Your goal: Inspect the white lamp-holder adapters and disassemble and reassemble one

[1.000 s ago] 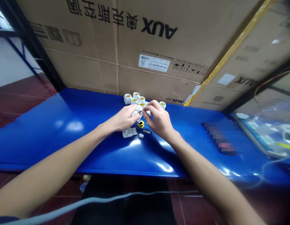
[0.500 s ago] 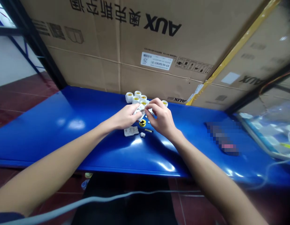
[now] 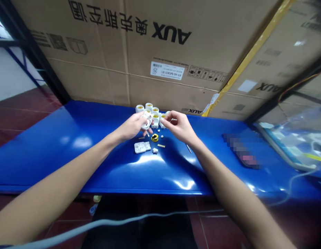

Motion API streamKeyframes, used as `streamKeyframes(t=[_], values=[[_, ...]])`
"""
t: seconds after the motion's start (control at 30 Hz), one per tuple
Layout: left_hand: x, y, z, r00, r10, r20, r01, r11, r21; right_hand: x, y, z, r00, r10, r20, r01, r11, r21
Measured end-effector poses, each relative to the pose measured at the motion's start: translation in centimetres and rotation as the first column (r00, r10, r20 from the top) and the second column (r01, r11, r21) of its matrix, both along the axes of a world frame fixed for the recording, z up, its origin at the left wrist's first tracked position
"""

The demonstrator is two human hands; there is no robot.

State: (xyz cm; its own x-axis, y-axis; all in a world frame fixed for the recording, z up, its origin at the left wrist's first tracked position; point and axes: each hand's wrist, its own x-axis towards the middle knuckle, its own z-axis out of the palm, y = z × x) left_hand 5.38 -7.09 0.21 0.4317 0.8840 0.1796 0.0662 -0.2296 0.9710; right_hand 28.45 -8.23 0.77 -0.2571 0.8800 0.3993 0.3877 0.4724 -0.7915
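Observation:
My left hand [image 3: 130,127] grips a white plastic socket part [image 3: 146,122] above the blue table [image 3: 72,145]. My right hand [image 3: 179,126] hovers just to its right, fingertips pinched near a white lamp socket [image 3: 162,119]; whether it holds anything I cannot tell. Behind the hands stands a cluster of white lamp sockets with yellow insides [image 3: 149,109]. On the table below lie a white cover piece [image 3: 142,147], a yellow-and-black ring [image 3: 154,137], a tiny white piece [image 3: 155,150] and a small brass strip [image 3: 161,146].
Large cardboard boxes [image 3: 162,52] stand along the table's far edge. A thin metal pin [image 3: 188,148] lies by my right wrist. A blurred dark object [image 3: 240,152] and a plastic bag [image 3: 300,138] sit to the right. A grey cable [image 3: 111,223] runs below the table's front edge.
My hands have drawn apart. The left one lifted the white socket part slightly left, and the right one moved off to the right; a thin pin now shows by my right wrist.

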Motion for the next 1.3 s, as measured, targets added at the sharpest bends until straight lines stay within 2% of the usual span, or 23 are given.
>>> streamKeyframes(t=[0.03, 0.1, 0.17, 0.23, 0.3, 0.43, 0.5, 0.6, 0.67, 0.73, 0.83, 0.9, 0.93, 1.0, 1.07, 1.13, 1.17, 1.23, 1.3], values=[[-0.1, 0.2, 0.0, 0.999, 0.016, 0.043, -0.014, 0.999, -0.043, 0.4, -0.1, 0.4, 0.983, 0.075, 0.166, -0.073, 0.997, -0.018], [-0.2, 0.4, 0.1, 0.99, 0.064, 0.123, -0.05, 0.992, -0.115, 0.9, -0.3, 0.8, 0.874, 0.214, 0.435, -0.187, 0.977, -0.106], [-0.3, 0.5, 0.1, 0.979, 0.089, 0.185, -0.057, 0.984, -0.17, 0.9, -0.6, 0.8, 0.786, 0.254, 0.563, -0.208, 0.967, -0.146], [-0.5, 0.6, 0.2, 0.96, 0.072, 0.27, -0.004, 0.97, -0.245, 0.6, -0.8, 0.4, 0.775, 0.206, 0.597, -0.195, 0.977, -0.085], [-0.6, 0.7, 0.4, 0.932, 0.045, 0.359, 0.074, 0.947, -0.312, 0.2, -0.8, -0.2, 0.797, 0.172, 0.579, -0.201, 0.98, -0.015], [-0.7, 0.6, 0.7, 0.887, 0.055, 0.458, 0.133, 0.92, -0.368, -0.1, -0.6, -0.8, 0.846, 0.193, 0.496, -0.242, 0.97, 0.037], [-0.6, 0.4, 0.8, 0.86, 0.08, 0.504, 0.123, 0.925, -0.358, -0.1, -0.6, -0.3, 0.881, 0.219, 0.421, -0.255, 0.966, 0.033], [-0.6, 0.2, 0.7, 0.819, 0.085, 0.568, 0.107, 0.949, -0.295, -0.1, -1.2, 0.9, 0.888, 0.302, 0.347, -0.298, 0.952, -0.065], [-0.8, 0.1, 0.6, 0.816, 0.061, 0.575, 0.111, 0.959, -0.259, -0.2, -1.9, 1.7, 0.854, 0.372, 0.364, -0.341, 0.928, -0.148], [-1.0, 0.2, 0.4, 0.83, 0.03, 0.557, 0.118, 0.966, -0.228, -0.6, -2.6, 2.2, 0.789, 0.416, 0.453, -0.365, 0.909, -0.201], [-1.2, 0.3, 0.1, 0.855, -0.009, 0.519, 0.108, 0.981, -0.161, -1.3, -3.4, 2.3, 0.656, 0.375, 0.655, -0.345, 0.921, -0.181], [-1.2, 0.5, 0.0, 0.862, -0.014, 0.507, 0.084, 0.99, -0.114, -1.4, -3.6, 2.3, 0.61, 0.359, 0.707, -0.347, 0.922, -0.169], [-1.2, 0.5, -0.1, 0.865, -0.011, 0.502, 0.065, 0.994, -0.091, -1.3, -3.5, 2.3, 0.616, 0.386, 0.687, -0.365, 0.912, -0.185], [-1.0, 0.6, 0.0, 0.881, 0.006, 0.474, 0.009, 1.0, -0.029, -0.9, -3.2, 2.4, 0.693, 0.456, 0.557, -0.414, 0.886, -0.21], [-0.9, 0.6, 0.1, 0.916, 0.027, 0.401, -0.052, 0.997, 0.05, -0.3, -2.8, 2.6, 0.83, 0.465, 0.307, -0.428, 0.885, -0.184], [-0.8, 0.5, 0.2, 0.951, 0.041, 0.307, -0.082, 0.989, 0.124, 0.1, -2.4, 2.7, 0.926, 0.377, -0.022, -0.377, 0.918, -0.122], [-0.7, 0.5, 0.3, 0.963, 0.043, 0.267, -0.085, 0.985, 0.15, 0.1, -2.3, 2.7, 0.93, 0.321, -0.179, -0.342, 0.934, -0.102], [-0.5, 0.3, 0.2, 0.975, 0.039, 0.218, -0.078, 0.982, 0.174, 0.0, -1.9, 2.5, 0.88, 0.226, -0.418, -0.289, 0.953, -0.093], [-0.3, 0.0, 0.1, 0.978, 0.036, 0.206, -0.074, 0.981, 0.179, -0.4, -1.6, 2.2, 0.828, 0.166, -0.535, -0.265, 0.958, -0.113]])
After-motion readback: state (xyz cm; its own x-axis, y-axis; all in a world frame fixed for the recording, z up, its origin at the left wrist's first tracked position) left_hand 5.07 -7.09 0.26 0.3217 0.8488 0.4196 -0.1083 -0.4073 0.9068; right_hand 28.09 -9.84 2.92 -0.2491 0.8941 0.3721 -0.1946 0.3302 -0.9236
